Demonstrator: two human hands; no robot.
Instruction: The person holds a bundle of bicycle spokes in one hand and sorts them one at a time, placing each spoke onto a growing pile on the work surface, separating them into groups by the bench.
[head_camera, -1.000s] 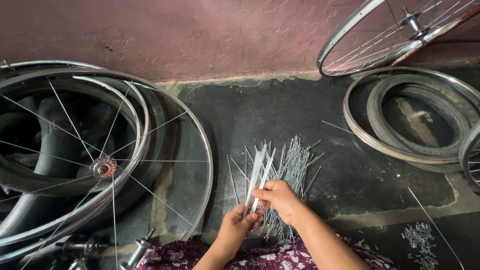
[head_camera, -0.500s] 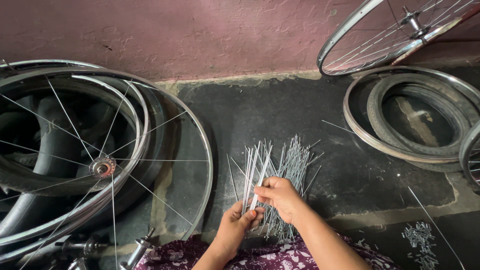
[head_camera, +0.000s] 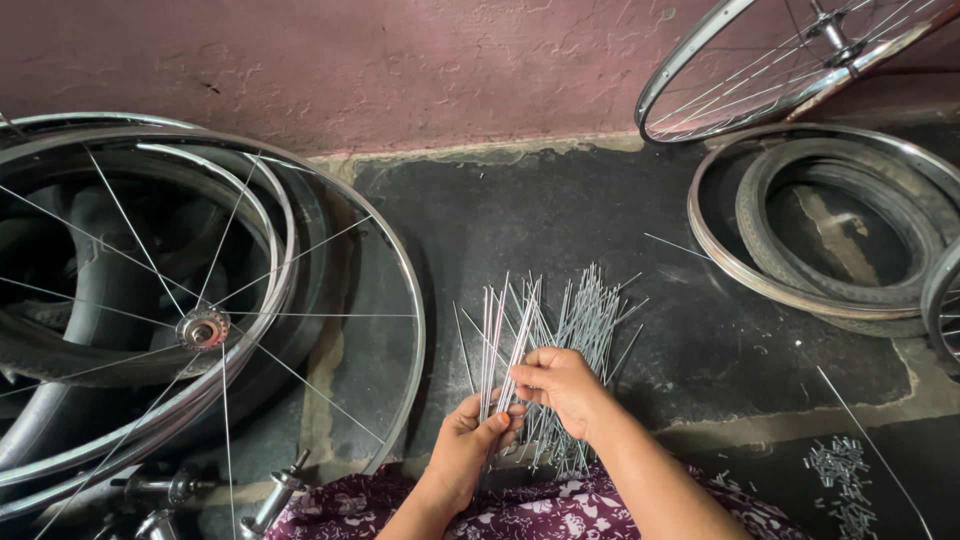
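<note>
Left hand (head_camera: 468, 440) closes around the lower ends of a small bunch of spokes (head_camera: 505, 345); the fingers of the right hand (head_camera: 560, 385) pinch that bunch higher up. Step in hand: sorting spokes into a bundle. The loose pile (head_camera: 585, 320) lies just beyond on the floor (head_camera: 560, 215). Since the earlier frame, the held spokes have drawn closer together. Far right: bare rim (head_camera: 720, 255).

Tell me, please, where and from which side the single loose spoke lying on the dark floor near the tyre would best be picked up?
Probably pinch the loose spoke near its middle, coming straight down from above: it lies flat on the floor, thin and straight, with bare floor on both sides and its far end near the rim.
</note>
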